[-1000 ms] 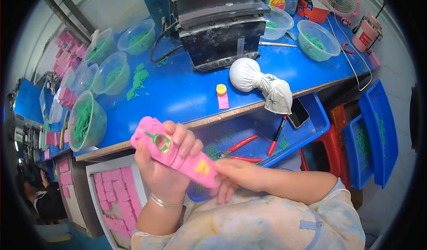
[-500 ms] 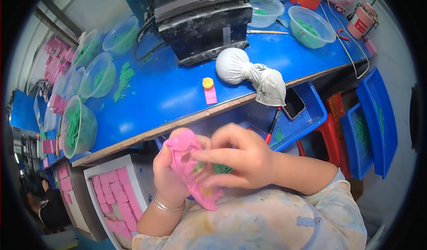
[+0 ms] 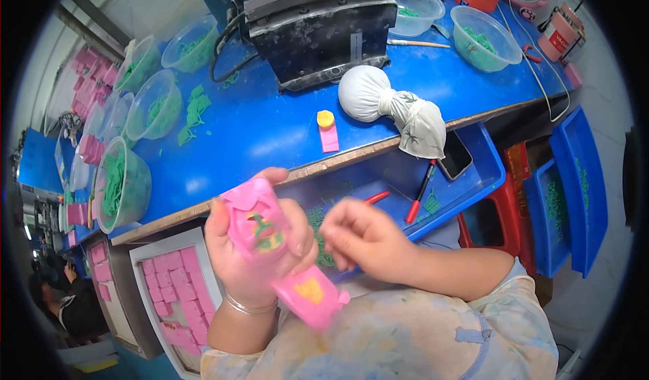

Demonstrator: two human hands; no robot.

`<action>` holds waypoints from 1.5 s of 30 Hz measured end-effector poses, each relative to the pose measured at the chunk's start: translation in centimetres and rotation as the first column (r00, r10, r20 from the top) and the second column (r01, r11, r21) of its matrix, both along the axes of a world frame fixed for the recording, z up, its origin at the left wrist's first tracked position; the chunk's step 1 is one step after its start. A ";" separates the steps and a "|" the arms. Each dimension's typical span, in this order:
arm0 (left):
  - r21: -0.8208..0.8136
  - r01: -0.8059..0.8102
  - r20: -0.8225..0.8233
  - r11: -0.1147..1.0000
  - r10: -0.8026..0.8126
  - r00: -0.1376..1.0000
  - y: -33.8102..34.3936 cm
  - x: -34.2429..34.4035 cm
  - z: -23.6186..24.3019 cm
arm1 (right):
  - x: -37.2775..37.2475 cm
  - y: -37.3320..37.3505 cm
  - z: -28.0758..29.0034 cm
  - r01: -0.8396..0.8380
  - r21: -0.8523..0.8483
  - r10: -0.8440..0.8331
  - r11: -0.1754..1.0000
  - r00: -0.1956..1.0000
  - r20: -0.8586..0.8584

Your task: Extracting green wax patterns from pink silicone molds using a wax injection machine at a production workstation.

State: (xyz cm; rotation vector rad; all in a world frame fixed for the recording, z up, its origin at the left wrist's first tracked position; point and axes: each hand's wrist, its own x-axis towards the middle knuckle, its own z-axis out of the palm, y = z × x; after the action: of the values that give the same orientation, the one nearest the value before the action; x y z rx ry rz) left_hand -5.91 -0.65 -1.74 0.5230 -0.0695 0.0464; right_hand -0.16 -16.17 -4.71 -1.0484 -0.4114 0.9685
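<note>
My left hand (image 3: 238, 275) grips a soft pink rubber-like mould (image 3: 245, 205) in front of my body. Its upper part shows a cavity with green and yellow material in it; a lower flap (image 3: 321, 300) with a yellow patch hangs below my fingers. Just to the right of the mould, my right hand (image 3: 375, 245) is apart from it, its fingers curled in and pressed together. Whatever lies between those fingertips, if anything, is too small to make out. Behind the hands, green strands (image 3: 319, 228) lie in a blue tray (image 3: 466, 201).
On the blue table (image 3: 253, 126) are a black machine (image 3: 331, 35), a tied white cloth bundle (image 3: 365, 95), a pink block with a yellow top (image 3: 328, 133) and tubs of green strands (image 3: 122, 184). A pen (image 3: 420, 194) and phone (image 3: 454, 157) are in the tray. Pink blocks fill a white-framed tray (image 3: 220, 282).
My right hand has drawn away from the mould to the right. The mould has spread apart, with its upper part raised and turned, showing more of the green and yellow inside.
</note>
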 end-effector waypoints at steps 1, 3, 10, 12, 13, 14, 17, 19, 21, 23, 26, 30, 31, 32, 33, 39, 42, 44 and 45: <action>0.000 0.005 -0.002 1.000 -0.005 1.000 -0.3 0.0 -0.1 | 0.6 -0.1 0.1 0.108 0.051 -0.113 0.993 0.989 0.094; 0.201 -0.089 -0.133 0.976 0.118 0.984 -1.2 -0.3 -0.2 | 1.9 -0.2 1.0 0.203 0.097 -0.223 0.974 0.930 0.293; 0.226 -0.093 -0.217 0.970 0.144 0.966 -2.0 0.0 0.0 | 3.3 -0.8 2.5 0.141 0.101 -0.154 0.985 0.437 0.886; 0.332 -0.129 -0.230 0.934 0.213 0.950 -1.7 0.0 -0.1 | 3.2 -0.7 2.7 0.128 0.092 -0.143 0.987 0.483 0.864; 0.296 -0.090 -0.189 0.951 0.151 0.970 -1.2 -0.2 -0.9 | 3.1 -0.6 2.7 0.122 0.081 -0.134 0.989 0.528 0.839; 0.261 -0.050 -0.144 0.964 0.090 0.986 -0.8 -0.3 -1.3 | 3.1 -0.5 2.7 0.119 0.082 -0.133 0.989 0.530 0.838; 0.331 -0.043 -0.188 0.943 0.110 0.976 -1.0 -0.5 -1.3 | 3.4 0.0 2.3 0.109 0.112 -0.151 0.988 0.486 0.861; 0.348 -0.030 -0.181 0.937 0.099 0.978 -1.0 -0.2 -1.4 | 3.4 0.0 1.8 0.102 0.133 -0.165 0.986 0.456 0.875; 0.316 -0.072 -0.204 0.946 0.142 0.969 -1.0 0.1 -1.4 | 3.3 0.3 0.9 0.127 0.173 -0.212 0.977 0.454 0.865; 0.254 -0.141 -0.251 0.957 0.206 0.946 -1.8 0.4 -0.2 | 2.8 0.5 0.7 0.147 0.213 -0.257 0.966 0.454 0.853; 0.132 -0.129 -0.188 0.983 0.153 0.970 -1.3 0.3 -1.0 | 1.4 0.5 0.0 -0.047 0.049 0.056 0.998 0.979 -0.194; 0.020 -0.031 -0.044 0.999 0.032 0.999 -0.8 0.5 -0.8 | 1.4 0.3 -0.4 -0.074 -0.016 0.068 0.997 0.965 -0.253; 0.051 -0.038 -0.051 0.998 0.040 0.998 -0.8 0.6 -0.7 | 1.6 0.3 -0.3 -0.073 -0.016 0.067 0.997 0.965 -0.253; 0.122 -0.056 -0.073 0.991 0.065 0.995 -1.0 0.7 -0.9 | 2.0 0.3 0.0 0.073 0.004 -0.072 0.997 0.995 -0.075; 0.123 -0.056 -0.070 0.991 0.065 0.995 -0.9 0.6 -1.1 | 2.3 0.3 0.5 0.209 0.051 -0.213 0.977 0.972 0.104; 0.380 -0.055 -0.229 0.923 0.151 0.962 -1.5 0.0 -2.1 | 3.8 0.4 3.2 0.101 0.041 -0.083 0.994 0.457 0.886; 0.444 0.073 -0.255 0.893 0.048 0.966 -1.3 0.0 -1.8 | 4.0 0.4 3.0 0.072 0.001 -0.040 0.997 0.533 0.845; 0.648 0.192 -0.272 0.737 -0.011 0.962 -0.9 0.5 -1.6 | 4.5 0.1 2.9 0.035 -0.014 -0.007 0.999 0.548 0.836; 0.646 0.192 -0.272 0.738 -0.012 0.962 -0.9 0.5 -1.8 | 4.8 0.1 2.8 -0.001 -0.028 0.024 1.000 0.563 0.826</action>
State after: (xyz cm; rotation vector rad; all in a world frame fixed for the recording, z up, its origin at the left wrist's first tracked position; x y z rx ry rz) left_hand -5.37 -1.55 -3.54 1.2520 0.1440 -0.1643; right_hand 4.60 -16.10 -1.92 -1.5019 -1.2001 0.4115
